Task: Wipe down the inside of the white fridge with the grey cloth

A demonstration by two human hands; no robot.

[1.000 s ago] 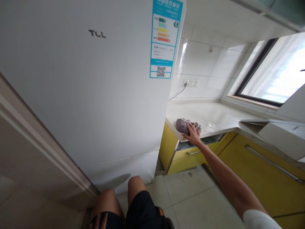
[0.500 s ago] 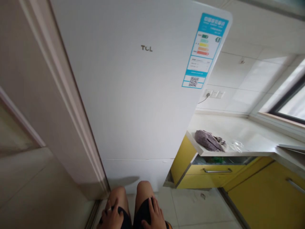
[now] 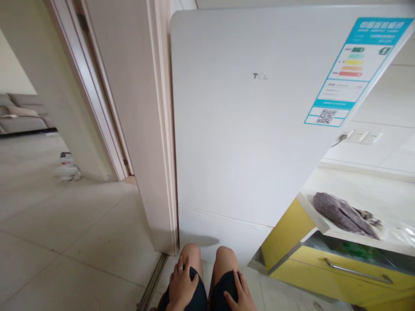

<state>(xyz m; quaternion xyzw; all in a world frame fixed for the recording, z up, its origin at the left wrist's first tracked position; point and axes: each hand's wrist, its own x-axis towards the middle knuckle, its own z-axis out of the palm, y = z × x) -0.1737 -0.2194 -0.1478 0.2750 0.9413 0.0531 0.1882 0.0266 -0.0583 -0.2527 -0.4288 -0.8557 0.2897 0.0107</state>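
My left hand (image 3: pixel 182 283) rests on the left thigh, over dark shorts (image 3: pixel 197 298), with its fingers spread and a ring on one finger. On the right thigh lies my right hand (image 3: pixel 240 293), fingers apart and holding nothing. Both bare knees (image 3: pixel 225 257) point at a tall white refrigerator (image 3: pixel 240 142), whose doors are closed. A TCL logo (image 3: pixel 260 76) and a blue-and-white energy label (image 3: pixel 358 71) are on its upper door. Neither hand touches the refrigerator.
Left of the refrigerator stand a pale door frame (image 3: pixel 164 129) and a floor track (image 3: pixel 154 280). A sofa (image 3: pixel 24 112) and a white bag (image 3: pixel 66 168) are beyond. At right, a grey cloth (image 3: pixel 343 214) lies on the counter above a yellow drawer (image 3: pixel 343 268).
My view has turned left, so the refrigerator and counter sit further right and the room with the sofa shows. Both hands stay on the thighs.
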